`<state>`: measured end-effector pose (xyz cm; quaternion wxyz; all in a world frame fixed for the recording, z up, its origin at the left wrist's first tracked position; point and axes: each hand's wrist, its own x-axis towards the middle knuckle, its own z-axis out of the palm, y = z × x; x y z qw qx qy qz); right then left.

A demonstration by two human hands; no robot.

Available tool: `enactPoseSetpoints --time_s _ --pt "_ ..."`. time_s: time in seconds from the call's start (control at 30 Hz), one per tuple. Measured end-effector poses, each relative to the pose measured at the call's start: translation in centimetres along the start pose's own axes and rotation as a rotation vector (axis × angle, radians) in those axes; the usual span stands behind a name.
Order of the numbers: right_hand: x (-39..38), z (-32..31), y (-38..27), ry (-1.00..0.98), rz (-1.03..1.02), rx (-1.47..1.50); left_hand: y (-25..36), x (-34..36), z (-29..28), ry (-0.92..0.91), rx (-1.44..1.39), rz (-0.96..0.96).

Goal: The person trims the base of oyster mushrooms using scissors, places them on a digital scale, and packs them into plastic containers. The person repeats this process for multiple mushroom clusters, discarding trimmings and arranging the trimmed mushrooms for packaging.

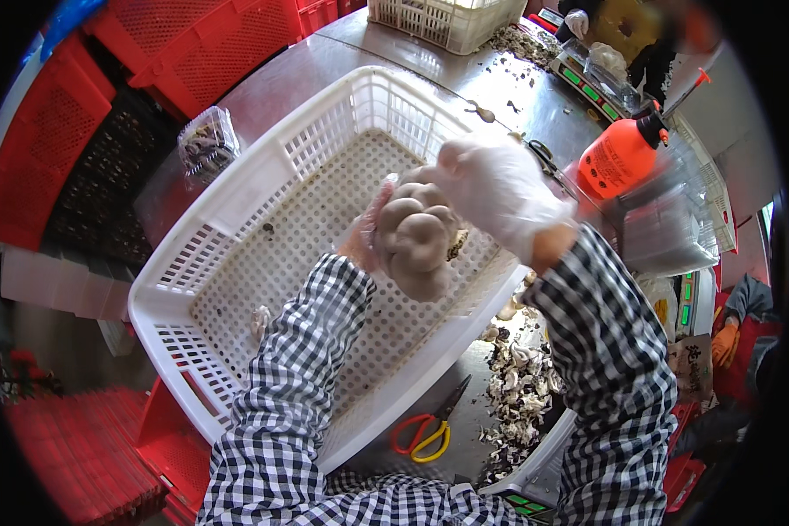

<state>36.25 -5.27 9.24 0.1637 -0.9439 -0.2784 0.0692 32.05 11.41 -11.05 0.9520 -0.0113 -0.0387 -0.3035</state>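
Note:
A cluster of grey-brown, round-capped mushrooms (pixel 419 230) is held over a white perforated plastic basket (pixel 210 206). My left hand (pixel 370 230), in a thin clear glove, grips the cluster from its left side, its fingers partly hidden behind the caps. Against the cluster's upper right is my right hand (pixel 504 188), in a white glove. It looks curled closed, but blur and glare hide what its fingers may hold. A small pale scrap (pixel 260 322) lies on the basket floor beside my left sleeve.
Scissors with red and yellow handles (pixel 422 437) lie below the basket, beside a heap of mushroom trimmings (pixel 519 386). An orange spray bottle (pixel 621 158), black scissors (pixel 543 156) and clear plastic trays (pixel 666 232) are at right. Red crates (pixel 48 149) stand at left, near a filled clear punnet (pixel 209 145).

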Motion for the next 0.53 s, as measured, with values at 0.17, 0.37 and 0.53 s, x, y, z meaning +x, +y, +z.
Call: enactPoseSetpoints --time_s 0.17,0.37,0.53 --pt "-7.6 0.0 4.8 0.621 0.029 0.648 -0.9 1.5 6.3 -0.429 1.447 0.727" --pt "-18.8 3.6 2.6 0.372 0.347 1.444 -6.6 -0.6 14.3 -0.071 0.324 -0.049" --pt "-24.0 1.9 -1.9 0.623 0.037 0.600 -17.1 -2.5 17.8 0.093 0.797 -0.006"
